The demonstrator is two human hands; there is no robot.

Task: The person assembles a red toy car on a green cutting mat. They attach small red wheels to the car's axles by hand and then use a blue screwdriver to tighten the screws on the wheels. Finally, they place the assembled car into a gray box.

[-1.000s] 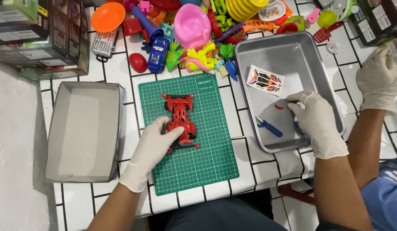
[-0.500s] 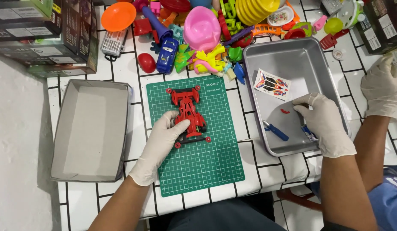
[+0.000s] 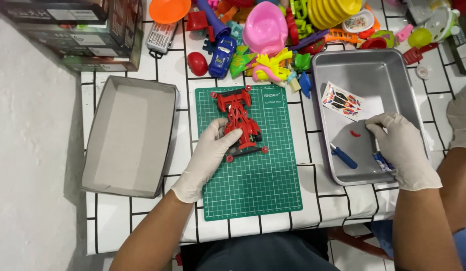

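Note:
A red toy race car (image 3: 239, 120) without its body shell lies on the green cutting mat (image 3: 253, 185). My left hand (image 3: 208, 158), in a white glove, grips the car's left side near the rear. My right hand (image 3: 402, 149), also gloved, lies palm down inside the metal tray (image 3: 393, 70). Its fingertips sit just right of a small red part (image 3: 354, 133), and I see nothing in its grip. A blue-handled screwdriver (image 3: 343, 157) lies in the tray to the left of that hand. A sticker sheet (image 3: 342, 102) rests further back in the tray.
An open grey cardboard box (image 3: 130, 135) stands left of the mat. Several colourful plastic toys (image 3: 265, 37) are heaped along the back, with stacked boxes (image 3: 77, 35) at the back left. Another person's gloved hand (image 3: 461, 120) is at the right edge.
My right hand has slid a little toward the tray's near right corner. The left hand stays on the red car.

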